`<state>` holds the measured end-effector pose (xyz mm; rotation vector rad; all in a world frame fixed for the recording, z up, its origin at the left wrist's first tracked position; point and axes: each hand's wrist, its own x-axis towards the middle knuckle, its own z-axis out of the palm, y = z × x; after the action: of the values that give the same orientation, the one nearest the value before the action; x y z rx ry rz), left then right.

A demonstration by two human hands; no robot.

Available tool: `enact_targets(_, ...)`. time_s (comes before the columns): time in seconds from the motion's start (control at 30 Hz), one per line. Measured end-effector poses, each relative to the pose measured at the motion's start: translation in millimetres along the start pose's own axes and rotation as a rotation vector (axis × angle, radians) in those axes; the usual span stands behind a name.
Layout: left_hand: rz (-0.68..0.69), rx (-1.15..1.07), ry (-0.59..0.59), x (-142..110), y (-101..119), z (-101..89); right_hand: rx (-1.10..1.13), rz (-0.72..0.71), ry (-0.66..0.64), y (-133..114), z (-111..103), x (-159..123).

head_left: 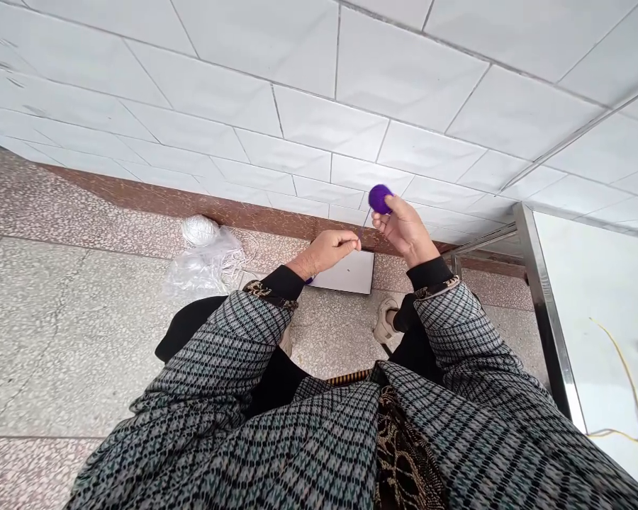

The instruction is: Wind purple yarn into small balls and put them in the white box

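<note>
A small ball of purple yarn is gripped by my right hand, raised in front of the tiled wall. From the ball a purple strand slants down to my left hand, whose fingers are pinched together on it. Under the left wrist a bit more purple shows, partly hidden by the hand and sleeve. Below both hands a white box with dark edges lies on the floor against the wall.
At the left on the floor are a white yarn ball, a clear plastic bag and loose white strands. On the right stands a metal-edged white table with a yellow cord on it. My shoe is below.
</note>
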<state>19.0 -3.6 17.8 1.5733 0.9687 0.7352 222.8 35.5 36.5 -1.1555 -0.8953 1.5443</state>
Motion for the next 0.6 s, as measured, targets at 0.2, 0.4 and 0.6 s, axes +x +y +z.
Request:
enact_targets(0.2, 0.048, 0.109, -0.066, -0.1, -0.4, -12.6, -0.821, 0.155, -0.417, 6.5, -1.7, -9.7)
enact_targets(0.4, 0.005, -0.017, -0.143, 2.9, -3.7, -35.2, -0.395, 0.257, -0.719, 0.9, -16.0, -12.1)
enact_targets(0.6, 0.077, -0.064, -0.082, 5.3, -16.0, -33.1, -0.199, 0.283, -0.728, 6.3, -17.6, -8.8)
